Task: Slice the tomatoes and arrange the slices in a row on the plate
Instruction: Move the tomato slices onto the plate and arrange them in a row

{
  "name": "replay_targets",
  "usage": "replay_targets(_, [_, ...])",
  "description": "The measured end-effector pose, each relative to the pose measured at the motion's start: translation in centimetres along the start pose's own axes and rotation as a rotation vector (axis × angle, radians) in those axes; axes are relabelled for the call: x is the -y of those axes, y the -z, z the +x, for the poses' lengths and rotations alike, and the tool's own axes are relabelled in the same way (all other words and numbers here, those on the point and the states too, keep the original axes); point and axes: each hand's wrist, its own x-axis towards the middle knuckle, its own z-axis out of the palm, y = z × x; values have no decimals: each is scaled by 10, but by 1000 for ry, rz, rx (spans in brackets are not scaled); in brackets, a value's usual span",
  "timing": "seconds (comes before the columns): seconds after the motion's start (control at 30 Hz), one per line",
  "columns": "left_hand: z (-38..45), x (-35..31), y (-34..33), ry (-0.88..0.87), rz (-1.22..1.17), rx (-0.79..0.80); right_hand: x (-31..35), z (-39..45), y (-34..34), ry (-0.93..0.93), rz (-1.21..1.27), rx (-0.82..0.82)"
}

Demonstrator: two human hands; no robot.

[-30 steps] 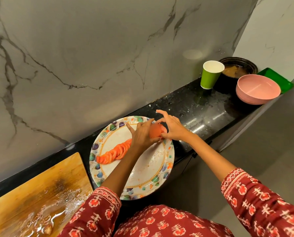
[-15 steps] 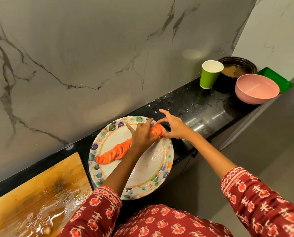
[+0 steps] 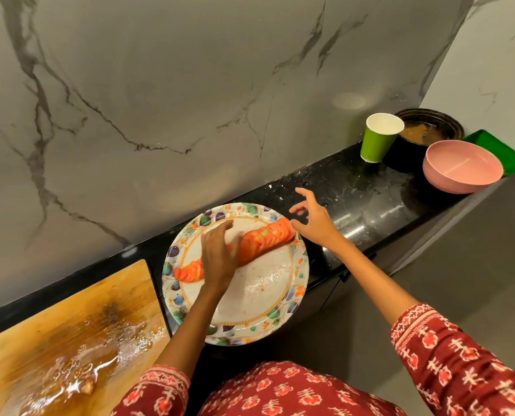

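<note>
- Red tomato slices [image 3: 259, 240] lie fanned in an overlapping row on the plate [image 3: 268, 298], running on a slant from the near-left of the plate up to its far-right rim.
- That slant is the row's long axis, and I judge the next move turns on it: any tidying has to push or draw along that line, not across it.
- My left hand [image 3: 218, 256] lies flat over the middle of the row, fingers fairly straight and pointing to the far side, pressing on the slices rather than gripping them; a short stretch of slices shows out from under it at the near-left.
- My right hand [image 3: 313, 219] hangs just off the far-right end of the row, fingers spread and loose, grasping nothing; whether a fingertip touches the last slice I cannot tell.
- So the row lies between my two hands, the left on top of it and the right at its far-right tip, which makes the right hand the nearer one for closing up that end.
- Slicing looks done, judging from the wet, bare wooden cutting board [image 3: 61, 340] at the near left; what remains looks like evening out the row.
- Slices are soft and slippery, so too firm a nudge could topple the fan.
</note>
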Motion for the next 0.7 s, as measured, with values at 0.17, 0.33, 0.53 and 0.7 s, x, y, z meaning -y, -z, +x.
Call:
replay_targets(0.17, [0,28,39,120,66,-245,14,-2,-15,-57,17,-120])
replay_targets(0.33, [-21,54,70,222,45,-330,23,-5,-29,-85,-27,-219])
replay_targets(0.53, [-39,66,77,284,-12,-254,28,-5,-41,-138,-40,-213])
replay_targets(0.7, [-50,69,75,285,2,-161,26,-11,-47,-146,-28,-242])
